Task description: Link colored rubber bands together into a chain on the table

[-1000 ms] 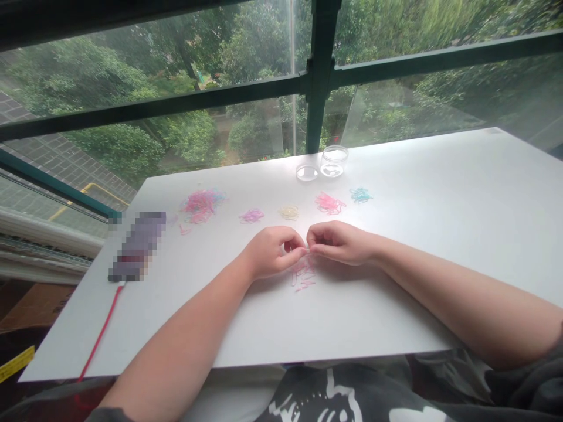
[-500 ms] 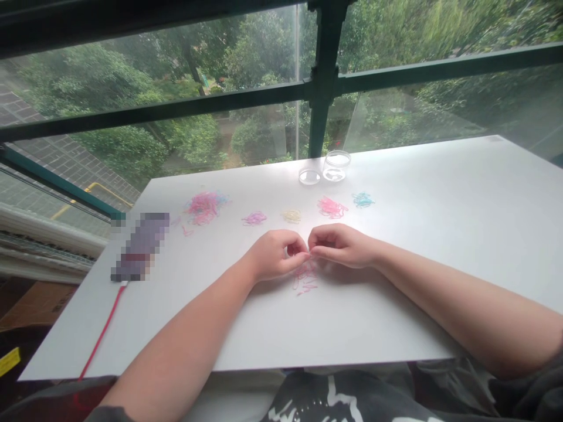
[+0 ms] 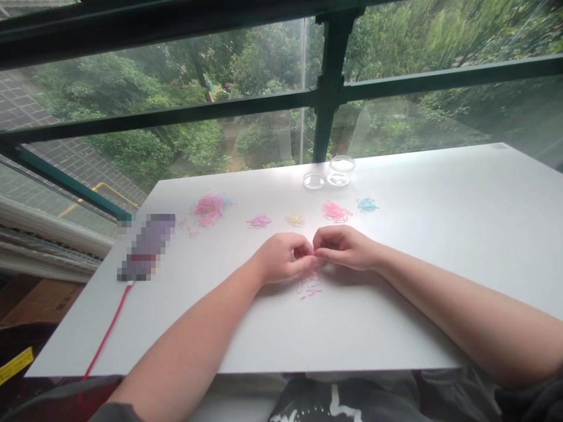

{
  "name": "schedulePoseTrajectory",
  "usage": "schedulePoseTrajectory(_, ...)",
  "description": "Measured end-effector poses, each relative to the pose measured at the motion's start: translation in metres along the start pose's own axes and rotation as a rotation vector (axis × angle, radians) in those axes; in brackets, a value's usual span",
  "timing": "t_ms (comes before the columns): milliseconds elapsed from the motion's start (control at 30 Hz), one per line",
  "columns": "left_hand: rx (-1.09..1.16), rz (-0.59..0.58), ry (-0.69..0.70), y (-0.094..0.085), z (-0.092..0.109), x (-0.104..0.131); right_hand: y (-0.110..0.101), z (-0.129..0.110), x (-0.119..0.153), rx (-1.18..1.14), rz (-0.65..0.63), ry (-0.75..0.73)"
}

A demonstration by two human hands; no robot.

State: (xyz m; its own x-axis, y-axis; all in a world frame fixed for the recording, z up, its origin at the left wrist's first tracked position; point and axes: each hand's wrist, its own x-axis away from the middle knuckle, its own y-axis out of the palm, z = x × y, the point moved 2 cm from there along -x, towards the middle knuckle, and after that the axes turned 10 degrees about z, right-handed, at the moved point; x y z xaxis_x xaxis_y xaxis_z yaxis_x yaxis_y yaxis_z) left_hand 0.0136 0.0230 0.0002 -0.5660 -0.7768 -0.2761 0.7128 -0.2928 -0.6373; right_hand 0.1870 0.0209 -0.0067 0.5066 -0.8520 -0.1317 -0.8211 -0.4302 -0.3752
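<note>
My left hand [image 3: 285, 257] and my right hand [image 3: 345, 246] meet at their fingertips over the middle of the table. Thumb and forefinger are pinched together on each, and whatever they hold is too small to make out. Just below the fingertips lies a loose scatter of thin pink loops [image 3: 310, 284], like small rubber bands, partly covered by the hands. Beyond the hands, similar loops lie in small heaps: purple [image 3: 259, 221], pale yellow [image 3: 295, 219], bright pink [image 3: 336, 211] and blue [image 3: 368, 204]. A larger mixed heap [image 3: 211, 208] sits farther left.
At the white table's [image 3: 422, 199] far edge stands a clear round jar [image 3: 341, 171], its clear lid [image 3: 314, 181] lying beside it. To the left is a blurred-out phone-like object [image 3: 149, 246] with a red cable [image 3: 108, 331]. Green-framed windows [image 3: 331, 88] rise behind.
The view has shifted slightly, so everything sits a little farther right and lower. My hands keep their pinched pose, fingertips together, with only slight finger movement.
</note>
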Motion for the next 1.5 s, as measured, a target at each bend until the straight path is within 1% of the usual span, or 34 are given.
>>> schedulePoseTrajectory(167,-0.009,-0.01,-0.003,-0.002,0.001,-0.001,0.0,-0.002,0.001,0.017,0.026,-0.024)
schedulePoseTrajectory(333,-0.043,-0.015,0.058,-0.002,0.001,-0.002,0.0,-0.003,0.001,0.03,0.031,-0.02)
schedulePoseTrajectory(533,-0.052,-0.04,0.058,-0.007,0.002,-0.002,-0.007,0.001,-0.003,0.044,0.186,-0.085)
schedulePoseTrajectory(700,-0.052,-0.07,0.041,-0.008,0.003,-0.002,-0.003,0.001,-0.003,0.083,0.126,-0.073)
schedulePoseTrajectory(733,-0.053,-0.077,0.044,-0.008,0.004,-0.003,-0.003,0.0,-0.003,0.1,0.146,-0.082)
schedulePoseTrajectory(800,-0.056,-0.078,0.052,-0.008,0.005,-0.003,-0.005,-0.001,-0.004,0.135,0.226,-0.11)
schedulePoseTrajectory(867,-0.06,-0.064,0.059,-0.009,0.006,-0.003,-0.007,-0.001,-0.004,0.158,0.305,-0.13)
schedulePoseTrajectory(900,-0.061,-0.057,0.06,-0.009,0.006,-0.003,-0.008,-0.001,-0.004,0.164,0.323,-0.132)
schedulePoseTrajectory(967,-0.062,-0.049,0.06,-0.01,0.006,-0.002,-0.007,-0.001,-0.004,0.164,0.293,-0.128)
schedulePoseTrajectory(1100,-0.051,-0.054,0.054,-0.007,0.002,-0.001,-0.001,-0.003,-0.001,0.173,0.082,-0.136)
schedulePoseTrajectory(1167,-0.043,-0.031,0.05,-0.006,-0.001,0.0,0.001,-0.004,0.001,0.192,0.037,-0.16)
schedulePoseTrajectory(1333,-0.031,0.066,0.063,-0.006,-0.003,0.0,0.001,-0.005,0.001,0.217,0.042,-0.167)
schedulePoseTrajectory(1500,-0.02,0.097,0.056,-0.008,-0.003,0.0,0.003,-0.003,0.0,0.221,0.107,-0.174)
